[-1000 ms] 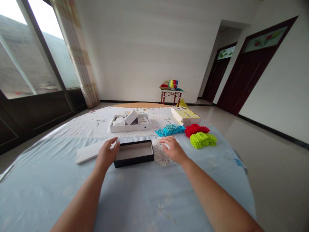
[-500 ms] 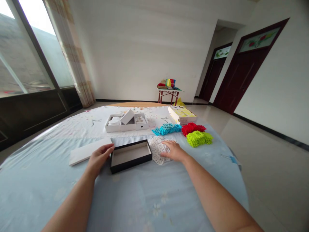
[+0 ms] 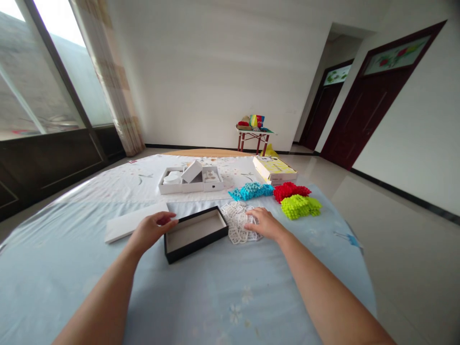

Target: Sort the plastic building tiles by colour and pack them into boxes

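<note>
My left hand (image 3: 153, 231) is at the left end of a shallow, open black box (image 3: 196, 246) with a pale inside, its fingertips closed at the rim of the far left corner. My right hand (image 3: 268, 223) rests on a pile of white openwork plastic pieces (image 3: 237, 225), its fingers spread over the right side of them. This pile lies against the box's right end. Beyond my left hand lies a flat white lid (image 3: 129, 222). Blue (image 3: 251, 191), red (image 3: 290, 190) and lime-green (image 3: 301, 207) heaps of similar small pieces lie past my right hand.
Farther back stands a white compartment box (image 3: 190, 184) with a small white box (image 3: 192, 171) tilted in it. A yellow-and-white carton (image 3: 275, 170) is at the back right. The round table (image 3: 201, 302) has a light blue cloth.
The black box has turned slightly, its left end coming nearer to me. My left hand has shifted a little right at its rim. My right hand stays on the white pieces.
</note>
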A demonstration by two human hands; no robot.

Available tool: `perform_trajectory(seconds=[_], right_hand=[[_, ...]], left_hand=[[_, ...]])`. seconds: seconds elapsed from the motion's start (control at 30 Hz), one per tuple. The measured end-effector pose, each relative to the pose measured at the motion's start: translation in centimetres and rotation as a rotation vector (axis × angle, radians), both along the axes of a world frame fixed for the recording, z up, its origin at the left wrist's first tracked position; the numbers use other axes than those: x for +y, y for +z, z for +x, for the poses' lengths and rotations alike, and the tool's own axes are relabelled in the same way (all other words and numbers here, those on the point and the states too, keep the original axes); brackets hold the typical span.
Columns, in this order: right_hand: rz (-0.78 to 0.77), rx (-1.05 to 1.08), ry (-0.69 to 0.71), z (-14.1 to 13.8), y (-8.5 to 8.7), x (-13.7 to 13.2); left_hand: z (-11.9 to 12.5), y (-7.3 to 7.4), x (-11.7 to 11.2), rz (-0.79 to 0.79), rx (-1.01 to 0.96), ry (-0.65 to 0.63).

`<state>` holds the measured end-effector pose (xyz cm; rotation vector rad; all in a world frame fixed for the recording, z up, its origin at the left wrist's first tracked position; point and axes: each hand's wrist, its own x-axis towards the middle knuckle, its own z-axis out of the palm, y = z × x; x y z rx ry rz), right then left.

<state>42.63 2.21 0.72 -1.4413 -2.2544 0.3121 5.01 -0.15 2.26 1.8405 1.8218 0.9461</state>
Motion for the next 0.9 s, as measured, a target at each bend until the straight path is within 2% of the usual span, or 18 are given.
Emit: perform_trajectory(seconds=[0.13, 0.4, 0.7, 0.77, 0.9], right_hand=[[-0.001, 0.008, -0.004, 0.1, -0.4, 0.3], [-0.029, 0.069, 0.048, 0.8, -0.2, 0.6], [-0.084, 0.219, 0.061, 0.9, -0.1, 0.8], [-0.101, 0.279, 0.059, 1.0, -0.1, 1.0], [-0.136, 0.364, 0.05, 0.9, 0.0, 1.0]], left_hand=[[0.1, -0.1, 0.0, 0.019, 0.039, -0.061], [0.2, 0.3, -0.4, -0.04, -0.116, -0.015], [0.0, 0.0, -0.2, -0.091, -0.135, -0.133], [0.3, 0.2, -0.3, -0.072, -0.143, -0.104], [1.1, 0.2, -0.3, 0.076, -0.161, 0.061]])
